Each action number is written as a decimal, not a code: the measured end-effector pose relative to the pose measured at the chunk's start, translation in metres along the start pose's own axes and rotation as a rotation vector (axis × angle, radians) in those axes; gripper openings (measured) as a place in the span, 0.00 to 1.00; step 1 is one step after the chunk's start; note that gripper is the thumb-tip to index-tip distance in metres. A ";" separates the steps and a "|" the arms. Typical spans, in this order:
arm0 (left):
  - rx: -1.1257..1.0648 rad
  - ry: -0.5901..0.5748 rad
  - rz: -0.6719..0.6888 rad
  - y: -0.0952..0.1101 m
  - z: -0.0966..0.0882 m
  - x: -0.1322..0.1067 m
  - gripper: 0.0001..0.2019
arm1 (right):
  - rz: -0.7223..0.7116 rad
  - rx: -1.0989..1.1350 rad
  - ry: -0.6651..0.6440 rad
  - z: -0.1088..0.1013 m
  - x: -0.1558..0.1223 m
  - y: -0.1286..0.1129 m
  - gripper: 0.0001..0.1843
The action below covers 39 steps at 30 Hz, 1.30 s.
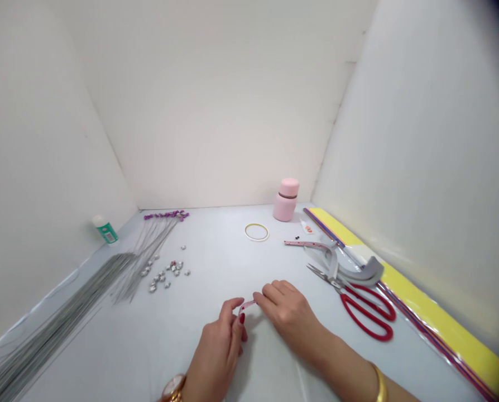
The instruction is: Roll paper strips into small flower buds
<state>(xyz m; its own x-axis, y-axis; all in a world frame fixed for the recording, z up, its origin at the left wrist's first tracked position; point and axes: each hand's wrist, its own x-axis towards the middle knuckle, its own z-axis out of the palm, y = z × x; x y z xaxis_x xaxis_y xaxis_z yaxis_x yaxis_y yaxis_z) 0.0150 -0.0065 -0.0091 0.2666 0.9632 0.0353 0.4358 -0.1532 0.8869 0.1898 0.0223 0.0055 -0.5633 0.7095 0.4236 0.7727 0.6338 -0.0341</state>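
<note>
My left hand (222, 338) and my right hand (289, 312) meet low in the middle of the grey table (216, 262). Between their fingertips they pinch a small pink strip (246, 305), with each hand closed on one end. My left wrist wears a gold watch (173, 388) and my right wrist a gold bangle (381, 382). Red-handled scissors (364, 310) lie just right of my right hand.
Grey pliers (350, 268) and a pink tape strip (308, 244) lie at the right, beside a long yellow packet (437, 324). A pink jar (286, 200) and a tape ring (257, 231) sit at the back. Wires (65, 324), silver beads (166, 273) and a green-capped glue bottle (106, 229) are on the left.
</note>
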 end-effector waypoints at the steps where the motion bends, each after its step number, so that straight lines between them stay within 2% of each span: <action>1: 0.045 -0.003 0.013 0.000 -0.001 0.000 0.12 | 0.036 0.030 0.003 0.000 -0.001 0.000 0.11; 4: 0.198 -0.013 0.107 0.001 -0.004 0.003 0.10 | 0.131 0.091 0.027 0.000 -0.003 -0.003 0.13; 6: 0.290 0.039 0.205 0.002 -0.007 0.005 0.10 | 0.255 0.260 0.014 -0.001 -0.003 -0.007 0.13; 9: 0.367 0.127 0.289 0.003 -0.009 0.008 0.10 | 0.606 0.906 -0.102 -0.002 -0.001 -0.015 0.14; 11: 0.326 0.109 0.275 0.002 -0.009 0.007 0.11 | 0.776 1.347 -0.178 -0.001 0.000 -0.019 0.14; 13: 0.197 0.079 0.216 0.002 -0.007 0.007 0.10 | 0.846 1.622 -0.197 0.001 0.001 -0.021 0.14; 15: 0.001 0.061 0.099 0.004 -0.006 0.007 0.08 | 0.883 1.724 -0.154 0.003 0.002 -0.023 0.13; 19: -0.406 -0.019 -0.130 0.009 -0.003 0.011 0.06 | 0.912 1.682 -0.017 0.007 0.003 -0.025 0.09; 23: -0.612 -0.073 -0.202 0.010 -0.002 0.014 0.05 | 0.942 1.582 -0.003 0.011 0.004 -0.027 0.08; 29: -0.657 -0.073 -0.225 0.008 0.000 0.012 0.06 | 0.929 1.468 0.005 0.012 0.003 -0.030 0.09; 35: -0.601 0.049 -0.257 0.008 0.000 0.012 0.08 | 0.848 1.387 -0.043 0.011 0.001 -0.030 0.10; 37: -0.649 0.091 -0.271 0.007 -0.001 0.013 0.08 | 0.765 1.276 -0.013 0.010 0.000 -0.025 0.09; 39: -0.696 0.126 -0.280 0.005 -0.003 0.014 0.08 | 0.577 1.090 0.015 0.007 -0.001 -0.020 0.08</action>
<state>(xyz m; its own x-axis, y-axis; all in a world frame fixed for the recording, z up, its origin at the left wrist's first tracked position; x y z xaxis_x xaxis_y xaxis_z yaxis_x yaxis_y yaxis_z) 0.0186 0.0072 -0.0031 0.1077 0.9698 -0.2189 -0.1809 0.2356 0.9549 0.1731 0.0112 -0.0002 -0.2115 0.9716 0.1058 0.2552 0.1594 -0.9537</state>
